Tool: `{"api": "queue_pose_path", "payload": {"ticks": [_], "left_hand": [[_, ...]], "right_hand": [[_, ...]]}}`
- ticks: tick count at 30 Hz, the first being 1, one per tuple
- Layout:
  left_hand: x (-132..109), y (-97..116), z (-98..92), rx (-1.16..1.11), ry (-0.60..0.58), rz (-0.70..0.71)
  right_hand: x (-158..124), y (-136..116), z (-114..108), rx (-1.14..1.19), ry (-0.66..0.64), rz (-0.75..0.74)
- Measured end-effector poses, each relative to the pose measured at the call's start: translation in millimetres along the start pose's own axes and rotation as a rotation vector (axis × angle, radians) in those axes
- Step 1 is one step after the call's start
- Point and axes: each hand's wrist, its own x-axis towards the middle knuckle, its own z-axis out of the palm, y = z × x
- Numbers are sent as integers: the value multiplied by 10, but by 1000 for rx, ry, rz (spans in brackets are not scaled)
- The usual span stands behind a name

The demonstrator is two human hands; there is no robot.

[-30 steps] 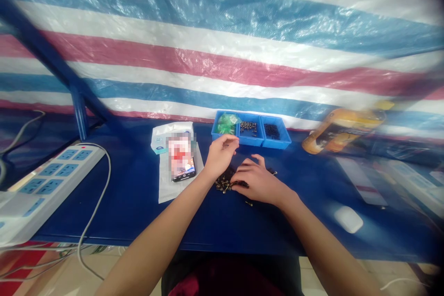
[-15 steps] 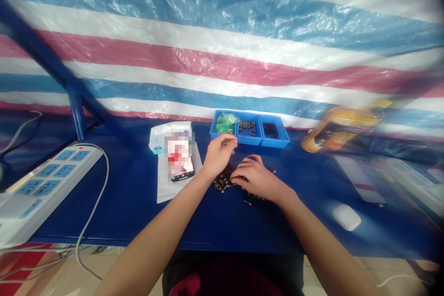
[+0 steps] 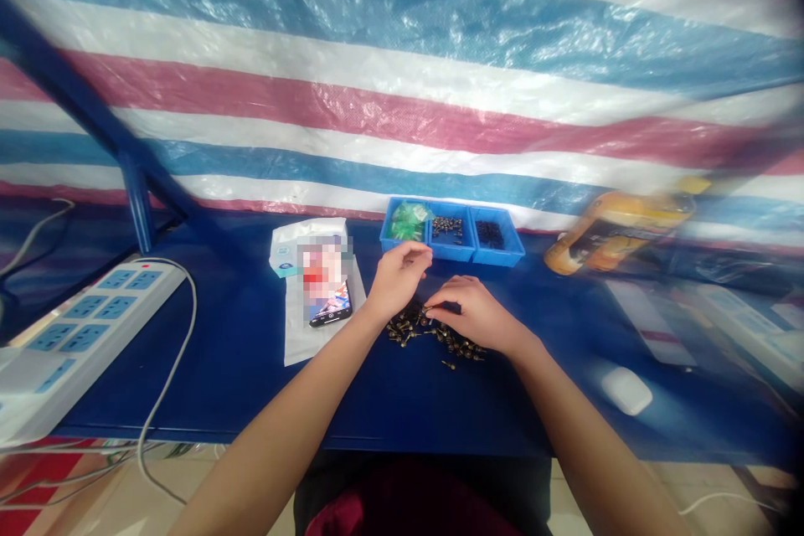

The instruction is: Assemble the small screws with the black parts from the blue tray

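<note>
My right hand (image 3: 472,311) is over a pile of small dark-and-brass screws (image 3: 465,345), with thumb and forefinger pinched around one small screw (image 3: 425,312). My left hand (image 3: 400,275) is held above the pile's far left part, its fingers curled together; whatever they hold is hidden. Just beyond the hands stands a row of blue bins. The left bin (image 3: 385,236) has a green plastic bag (image 3: 407,223) in it, the middle bin (image 3: 452,253) small metal screws, and the right bin (image 3: 502,257) dark screws.
Left of my arms, a lit phone (image 3: 332,306) lies on a white packet (image 3: 298,343). A power strip (image 3: 104,318) with a cable is at the far left. To the right are a drink bottle (image 3: 619,230) and a white rounded case (image 3: 628,390). Striped sheeting (image 3: 402,117) hangs behind.
My right hand has lifted slightly and its fingers have drawn together around a screw, uncovering more of the pile. My left hand has hardly moved.
</note>
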Motion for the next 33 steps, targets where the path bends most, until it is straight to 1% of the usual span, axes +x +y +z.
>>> {"api": "queue_pose_path", "payload": {"ticks": [6,10,12,15,17,20,24,26,30,31,33], "left_hand": [[-42,47,6,111,-98,45],[-70,88,14,174,-148,74],[-72,100,16,136,-198,42],[-66,112,19,1,-286,-46],[-62,119,23,-77,-306,-88],[-62,124,33,-154,-277,-134],[-67,116,55,-235,-187,-240],[-69,106,66,-270,-145,-266],[-60,68,74,-275,-121,-233],[-55,54,75,-258,-110,-202],[-49,23,78,-192,-59,-82]], "right_hand": [[-11,68,-60,176,142,101],[-20,104,-92,257,227,137],[-14,116,-91,307,269,168],[2,123,-64,331,340,218],[12,118,-36,325,384,224],[23,104,3,316,417,209],[37,101,28,323,414,197],[42,105,30,327,412,196],[42,103,34,340,433,239],[41,100,38,339,435,256],[42,98,50,356,418,287]]}}
